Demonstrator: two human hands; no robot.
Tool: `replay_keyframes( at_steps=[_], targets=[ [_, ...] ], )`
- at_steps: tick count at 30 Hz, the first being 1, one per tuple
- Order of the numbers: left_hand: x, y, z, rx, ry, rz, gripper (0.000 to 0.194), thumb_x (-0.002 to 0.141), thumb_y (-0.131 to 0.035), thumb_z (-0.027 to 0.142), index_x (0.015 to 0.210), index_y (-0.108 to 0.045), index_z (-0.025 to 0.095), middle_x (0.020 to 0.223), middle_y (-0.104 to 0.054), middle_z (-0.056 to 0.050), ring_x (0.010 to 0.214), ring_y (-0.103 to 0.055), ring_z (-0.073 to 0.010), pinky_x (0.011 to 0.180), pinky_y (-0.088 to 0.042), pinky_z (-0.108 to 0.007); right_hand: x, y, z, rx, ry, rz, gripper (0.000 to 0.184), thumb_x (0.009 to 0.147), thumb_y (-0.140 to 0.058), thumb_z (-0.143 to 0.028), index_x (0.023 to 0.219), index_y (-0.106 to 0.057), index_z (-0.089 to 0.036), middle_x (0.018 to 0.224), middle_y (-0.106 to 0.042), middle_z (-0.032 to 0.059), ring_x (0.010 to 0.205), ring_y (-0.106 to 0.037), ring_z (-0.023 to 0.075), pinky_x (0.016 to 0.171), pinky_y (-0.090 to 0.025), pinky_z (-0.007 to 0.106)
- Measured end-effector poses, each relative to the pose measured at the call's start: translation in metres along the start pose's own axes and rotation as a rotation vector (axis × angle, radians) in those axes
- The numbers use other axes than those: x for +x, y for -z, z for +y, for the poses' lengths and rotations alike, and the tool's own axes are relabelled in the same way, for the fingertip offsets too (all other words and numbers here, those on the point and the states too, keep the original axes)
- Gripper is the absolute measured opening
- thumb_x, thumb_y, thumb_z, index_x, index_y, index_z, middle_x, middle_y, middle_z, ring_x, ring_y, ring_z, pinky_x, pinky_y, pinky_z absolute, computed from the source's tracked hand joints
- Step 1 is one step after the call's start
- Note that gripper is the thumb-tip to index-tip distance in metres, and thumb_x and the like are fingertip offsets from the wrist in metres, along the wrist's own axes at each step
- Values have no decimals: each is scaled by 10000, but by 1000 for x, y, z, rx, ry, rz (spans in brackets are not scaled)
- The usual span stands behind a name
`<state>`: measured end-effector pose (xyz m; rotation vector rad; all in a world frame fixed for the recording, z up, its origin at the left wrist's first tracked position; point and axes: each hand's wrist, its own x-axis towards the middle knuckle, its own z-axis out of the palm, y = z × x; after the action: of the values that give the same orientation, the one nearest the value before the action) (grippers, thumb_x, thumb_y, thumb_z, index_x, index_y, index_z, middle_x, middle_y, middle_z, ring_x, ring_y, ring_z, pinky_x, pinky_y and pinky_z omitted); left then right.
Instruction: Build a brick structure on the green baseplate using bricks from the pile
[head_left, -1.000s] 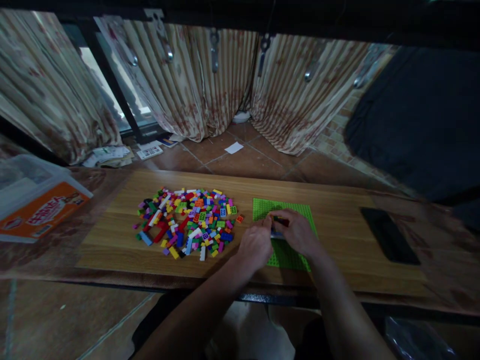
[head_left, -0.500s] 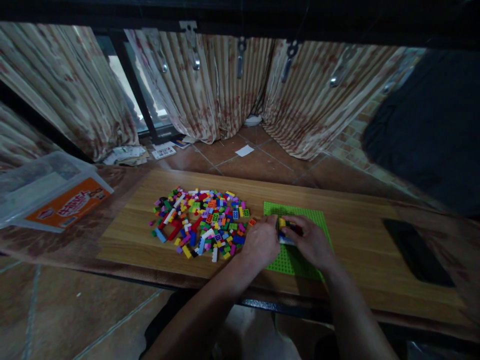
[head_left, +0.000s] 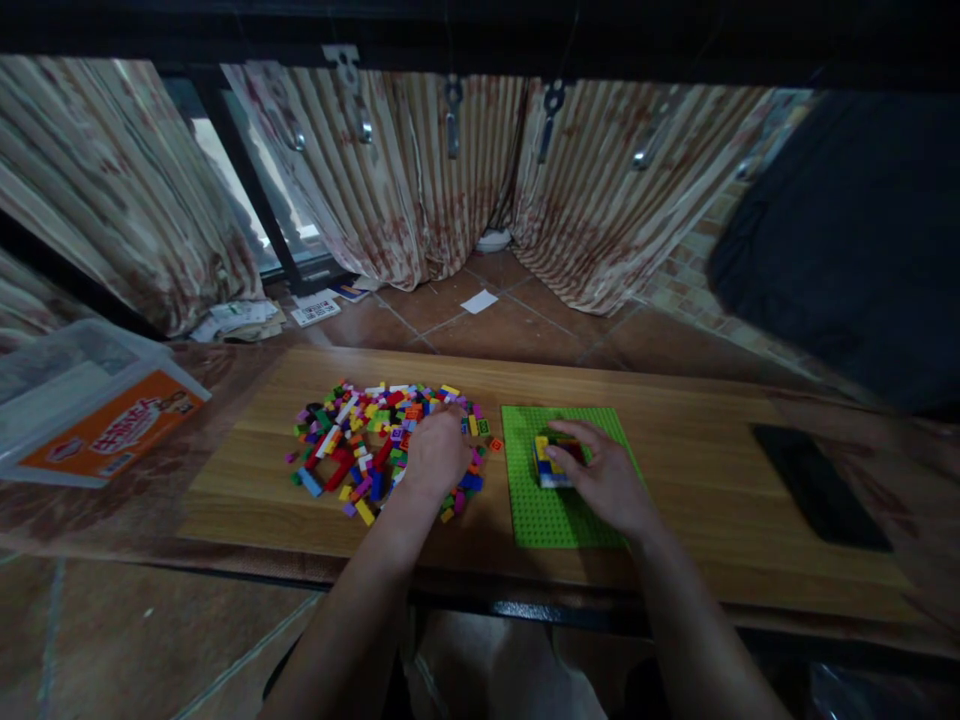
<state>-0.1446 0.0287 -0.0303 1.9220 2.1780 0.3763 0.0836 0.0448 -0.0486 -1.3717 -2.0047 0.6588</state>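
A small block build (head_left: pixel 553 474) of yellow, blue, white and red bricks stands on the green baseplate (head_left: pixel 559 525). My right hand (head_left: pixel 604 475) is closed around it, thumb on the near side and fingers behind. Over the right part of the loose brick pile (head_left: pixel 360 440) reaches my left hand (head_left: pixel 437 450), its back toward me. Its fingertips are hidden among the bricks, so whether they grip one does not show. An orange brick (head_left: pixel 496 445) lies alone between the pile and the baseplate.
All this lies on a wooden board (head_left: pixel 697 500). A dark phone-like slab (head_left: pixel 821 485) rests at its right end. To the left stands a clear plastic tub (head_left: pixel 112 420) with an orange label. Metal hooks (head_left: pixel 552 115) hang from a dark bar above.
My left hand has left the block build and moved left to the loose bricks. My right hand stays on the build. The camera view has swung a little.
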Motion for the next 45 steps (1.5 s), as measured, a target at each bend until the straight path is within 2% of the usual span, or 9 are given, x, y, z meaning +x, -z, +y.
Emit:
replay_keyframes(
  at_steps=[8, 12, 16, 20, 26, 29, 36, 40, 45],
  targets=[
    [-1, -1, 5, 81, -5, -33, 292, 789, -505, 97, 1049, -631, 144, 1023, -690, -114, 920, -675, -237, 820, -517, -327, 1, -3, -4, 33, 15, 19, 272, 851, -592, -363, 1064, -692, -226, 1110, -679, 70, 1055, -611, 238, 967, -455, 437],
    [2, -2, 2, -18, -2, 8, 290, 802, -497, 113, 1058, -632, 129, 1020, -688, -130, 919, -664, -242, 838, -506, -353, 0, -2, -5, 43, 17, 76, 244, 855, -587, -350, 1028, -703, -223, 1070, -687, 68, 1028, -615, 232, 948, -467, 430],
    [4, -1, 3, -495, -79, -17, 253, 830, -504, 170, 1029, -659, 151, 969, -699, -76, 879, -641, -181, 815, -492, -298, -1, -1, -12, 87, 43, 150, 212, 859, -588, -316, 1009, -711, -230, 1050, -687, 62, 1012, -615, 220, 927, -476, 407],
    [0, 1, 19, -1033, -34, -209, 239, 817, -563, 276, 987, -683, 157, 816, -678, -16, 671, -581, -111, 618, -449, -217, -3, -4, -22, 165, 155, 161, 216, 852, -620, -272, 1052, -699, -270, 1037, -685, 38, 1007, -603, 199, 910, -477, 386],
    [-11, -5, 45, -1393, 91, -380, 299, 734, -678, 325, 973, -699, 148, 713, -640, 3, 583, -540, -70, 550, -393, -183, -4, -10, -31, 224, 241, 169, 230, 844, -658, -260, 1066, -696, -303, 974, -693, 18, 947, -608, 179, 860, -488, 362],
    [-10, -9, 52, -1384, 110, -377, 340, 731, -684, 341, 1007, -689, 142, 742, -660, -13, 574, -553, -75, 526, -383, -184, -3, -7, -27, 206, 229, 197, 199, 858, -639, -262, 1039, -709, -309, 947, -699, 13, 938, -611, 182, 859, -485, 361],
    [-1, -22, 49, -1078, 91, -132, 291, 794, -603, 325, 1017, -669, 149, 896, -698, -39, 611, -590, -103, 569, -445, -219, 1, 9, 2, 80, 12, 240, 192, 884, -580, -266, 1011, -716, -222, 1003, -707, 61, 972, -624, 211, 905, -478, 382],
    [3, -32, 46, -999, 13, -123, 277, 800, -576, 291, 1020, -672, 153, 915, -702, -49, 688, -626, -138, 641, -494, -253, 3, 9, 10, -20, 11, 175, 198, 876, -571, -208, 1011, -714, -227, 1005, -705, 55, 981, -609, 212, 922, -460, 384],
    [2, -45, 44, -894, -41, -181, 357, 816, -537, 252, 1144, -638, 154, 1117, -689, -93, 772, -660, -158, 749, -534, -307, 4, 5, 7, -61, 53, 68, 242, 865, -556, -126, 1021, -715, -221, 998, -697, 57, 998, -575, 213, 914, -445, 392]
  ],
)
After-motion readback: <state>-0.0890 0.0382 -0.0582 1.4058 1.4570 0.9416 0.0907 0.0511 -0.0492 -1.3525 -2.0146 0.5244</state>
